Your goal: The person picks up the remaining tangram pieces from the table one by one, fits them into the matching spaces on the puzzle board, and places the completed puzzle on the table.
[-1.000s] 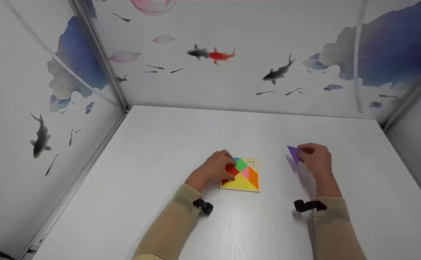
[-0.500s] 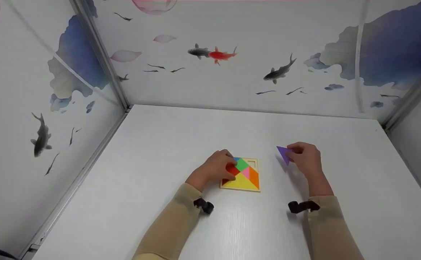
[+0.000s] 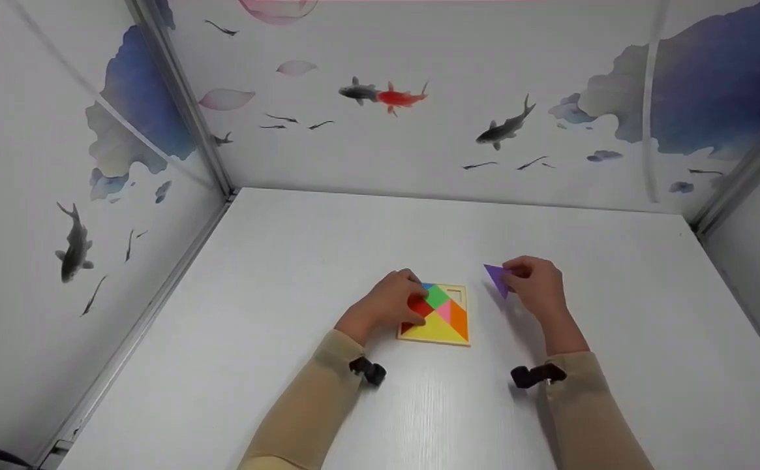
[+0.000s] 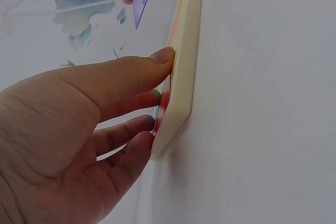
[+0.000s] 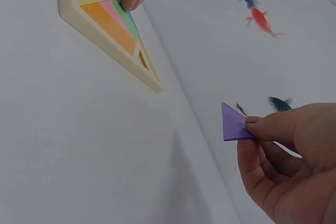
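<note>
A square wooden tangram board (image 3: 437,342) lies on the white table with coloured pieces in it. Its far right corner shows a bare recess (image 3: 455,295). My left hand (image 3: 389,301) rests on the board's left side, thumb and fingertips pressing the top face over the red piece (image 3: 423,307), as the left wrist view shows. That hand hides part of the left side. To the right of the board, my right hand (image 3: 539,287) pinches a purple triangle (image 5: 234,124) between thumb and fingers, raised above the table and apart from the board.
White panels printed with fish and blue leaves stand behind and beside the table (image 3: 321,241). Metal posts (image 3: 184,98) mark the corners. A black wrist camera (image 3: 368,372) sits on the left sleeve and another black camera (image 3: 537,375) on the right.
My right hand has moved left with the purple triangle, closer to the board. My left hand stays in place on the board.
</note>
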The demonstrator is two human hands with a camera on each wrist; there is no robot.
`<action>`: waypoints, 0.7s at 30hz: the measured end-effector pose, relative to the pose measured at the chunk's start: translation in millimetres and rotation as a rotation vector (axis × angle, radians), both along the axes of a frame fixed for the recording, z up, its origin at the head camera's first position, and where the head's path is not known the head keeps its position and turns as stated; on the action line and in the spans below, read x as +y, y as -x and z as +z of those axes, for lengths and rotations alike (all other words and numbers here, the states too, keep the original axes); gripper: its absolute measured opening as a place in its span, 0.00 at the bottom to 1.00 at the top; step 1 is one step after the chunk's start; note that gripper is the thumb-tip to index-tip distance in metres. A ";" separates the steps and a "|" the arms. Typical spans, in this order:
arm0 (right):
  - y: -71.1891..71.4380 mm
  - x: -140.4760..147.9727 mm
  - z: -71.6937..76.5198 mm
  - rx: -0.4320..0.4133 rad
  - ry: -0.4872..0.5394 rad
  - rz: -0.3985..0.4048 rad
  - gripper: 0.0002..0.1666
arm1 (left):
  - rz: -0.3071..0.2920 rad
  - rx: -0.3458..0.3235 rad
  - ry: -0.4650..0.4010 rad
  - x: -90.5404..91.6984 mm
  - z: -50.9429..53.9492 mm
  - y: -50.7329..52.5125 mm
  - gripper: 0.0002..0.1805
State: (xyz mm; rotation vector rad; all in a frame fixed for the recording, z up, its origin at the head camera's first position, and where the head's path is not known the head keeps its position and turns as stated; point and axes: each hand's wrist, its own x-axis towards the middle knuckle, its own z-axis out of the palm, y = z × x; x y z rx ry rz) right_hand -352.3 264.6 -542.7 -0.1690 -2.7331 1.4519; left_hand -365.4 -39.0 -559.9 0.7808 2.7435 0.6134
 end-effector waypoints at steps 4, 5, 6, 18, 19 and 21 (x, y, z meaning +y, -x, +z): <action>-0.4 -12.1 -0.5 -0.010 -0.011 -0.006 0.15 | 0.014 -0.021 -0.003 -0.2 1.5 -1.0 0.29; -0.6 -14.9 -0.6 -0.010 -0.014 -0.005 0.15 | 0.018 -0.025 -0.005 -0.1 1.9 -1.3 0.29; -0.9 -17.5 -1.0 -0.006 -0.019 -0.002 0.15 | 0.020 -0.029 -0.006 -0.1 2.2 -1.6 0.29; -3.2 -32.4 -5.1 0.026 -0.035 0.004 0.15 | -0.018 0.015 -0.029 -2.1 2.7 -1.3 0.27; -2.9 -32.6 -5.3 0.023 -0.037 0.004 0.16 | -0.015 0.012 -0.029 -2.1 3.2 -1.8 0.27; -2.4 -33.2 -5.0 0.015 -0.038 0.005 0.16 | -0.008 0.006 -0.027 -2.1 3.9 -2.1 0.28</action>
